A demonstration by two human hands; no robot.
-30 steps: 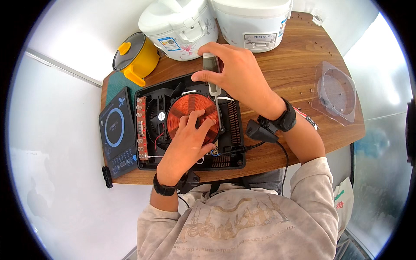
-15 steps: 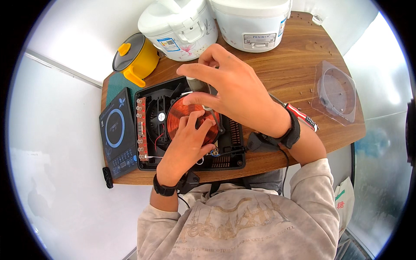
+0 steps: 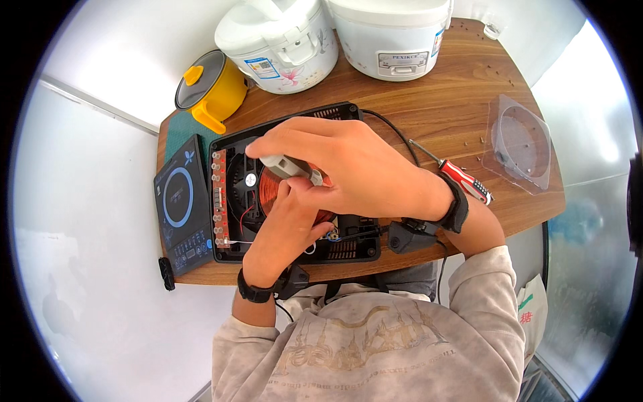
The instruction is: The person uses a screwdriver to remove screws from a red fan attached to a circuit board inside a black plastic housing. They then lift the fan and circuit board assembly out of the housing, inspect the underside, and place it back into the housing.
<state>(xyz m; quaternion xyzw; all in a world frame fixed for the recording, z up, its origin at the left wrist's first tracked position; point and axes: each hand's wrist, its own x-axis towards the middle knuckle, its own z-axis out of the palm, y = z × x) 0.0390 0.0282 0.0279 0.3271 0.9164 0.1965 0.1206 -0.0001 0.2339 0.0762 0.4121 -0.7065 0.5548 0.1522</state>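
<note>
An opened induction cooker base (image 3: 358,251) lies on the table in front of me, with a round copper coil (image 3: 269,191) and a black fan (image 3: 236,175) inside. My right hand (image 3: 355,161) is closed around a grey electric screwdriver (image 3: 289,167) above the coil; its tip is hidden by my hands. My left hand (image 3: 284,221) rests over the coil with its thumb apart. Its fingertips lie partly behind my right hand. Along the base's left side runs a red circuit board (image 3: 220,194).
The black glass cooker top (image 3: 179,208) leans at the left. Behind stand a yellow pot (image 3: 218,97) and two white rice cookers (image 3: 281,57) (image 3: 392,40). A red-handled screwdriver (image 3: 462,181) and a clear plastic tray (image 3: 522,144) with small screws lie to the right.
My right hand has moved left and toward me, tilting the electric screwdriver with it and covering more of the coil. My left hand has stayed nearly in place.
</note>
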